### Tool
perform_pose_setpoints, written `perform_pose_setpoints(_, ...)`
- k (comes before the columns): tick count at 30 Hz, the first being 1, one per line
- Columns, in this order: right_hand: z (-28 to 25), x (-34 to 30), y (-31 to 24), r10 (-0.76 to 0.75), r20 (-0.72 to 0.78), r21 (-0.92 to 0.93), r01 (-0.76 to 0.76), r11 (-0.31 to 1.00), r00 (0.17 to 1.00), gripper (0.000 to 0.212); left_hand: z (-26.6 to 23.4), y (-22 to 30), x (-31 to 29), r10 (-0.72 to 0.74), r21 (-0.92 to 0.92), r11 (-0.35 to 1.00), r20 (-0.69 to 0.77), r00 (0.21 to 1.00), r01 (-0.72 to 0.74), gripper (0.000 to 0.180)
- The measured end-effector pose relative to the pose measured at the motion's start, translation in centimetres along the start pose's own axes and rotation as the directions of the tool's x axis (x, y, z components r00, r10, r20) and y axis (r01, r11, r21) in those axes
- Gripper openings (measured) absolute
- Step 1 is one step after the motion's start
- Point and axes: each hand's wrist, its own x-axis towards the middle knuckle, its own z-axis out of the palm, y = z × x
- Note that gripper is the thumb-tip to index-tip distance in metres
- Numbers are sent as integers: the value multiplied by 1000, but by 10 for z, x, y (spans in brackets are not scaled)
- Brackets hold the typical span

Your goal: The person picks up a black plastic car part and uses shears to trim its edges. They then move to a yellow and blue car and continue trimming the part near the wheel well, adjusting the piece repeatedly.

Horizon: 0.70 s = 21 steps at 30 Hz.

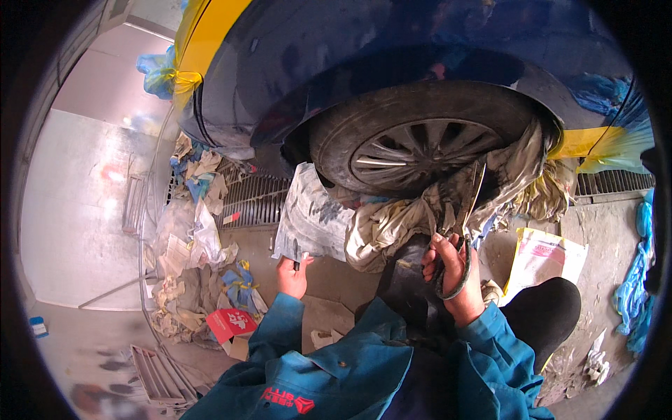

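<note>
My left hand [292, 279] is closed at the lower edge of a grey-white sheet [311, 218] with dark smudges; its fingers pinch it there, with a small dark bit beside the thumb. In my right hand [460, 281] is a pair of scissors [479, 196], dark handle loop around the palm and blades apart, pointing up toward the wheel. Just beyond the blades, a dirty grey-brown cloth [514, 171] leans against the tire [332, 150]. A crumpled beige cloth [381, 234] lies between my hands, touching the sheet.
Above stands a dark blue car body [392, 42] with yellow and blue plastic at its edges. A floor grate [255, 199] runs under it. Crumpled paper [178, 301], a red box [231, 323] and a printed sheet [546, 259] lie around. Blue plastic [633, 273] lies at right.
</note>
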Motion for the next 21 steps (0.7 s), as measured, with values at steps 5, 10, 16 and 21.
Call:
perform_pose_setpoints(5,-2,4,3,24,-15,-24,-24,999,1000,37,-1,-4,4,15,7,1000,1,1000,-15,15)
perform_pose_setpoints(10,-1,5,5,3,-23,-11,-3,1000,1000,32,0,3,10,44,40,998,-19,999,-44,13)
perform_pose_setpoints(16,-1,6,5,16,-13,-27,-16,1000,1000,31,10,15,16,92,105,991,-72,993,-85,17)
perform_pose_setpoints(21,-1,7,6,11,-9,-42,-12,999,1000,31,18,13,24,153,126,982,-108,982,-139,23)
